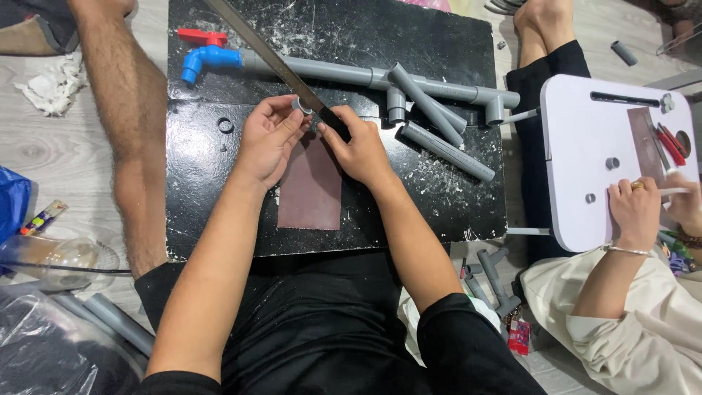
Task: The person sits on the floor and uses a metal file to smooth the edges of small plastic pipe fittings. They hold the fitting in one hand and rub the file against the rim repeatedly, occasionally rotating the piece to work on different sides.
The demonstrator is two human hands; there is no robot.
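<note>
My left hand (pixel 269 139) pinches a small grey pipe fitting (pixel 301 107) at its fingertips. My right hand (pixel 358 146) grips the dark handle end of a long flat metal blade (pixel 257 45) that runs up to the far left, its near end lying against the fitting. Both hands hover over a brown sheet of sandpaper (pixel 311 192) lying on a black scratched board (pixel 197 183). Behind the hands lies a grey pipe assembly (pixel 344 73) with a blue tap and red lever (pixel 205 53).
Loose grey pipes (pixel 446 150) lie at the board's right. A small black ring (pixel 225 125) sits at its left. Another person's hands (pixel 638 208) work on a white low table (pixel 585 175) at the right. Pipe fittings (pixel 493 281), plastic bags and a crumpled tissue (pixel 51 84) lie on the floor.
</note>
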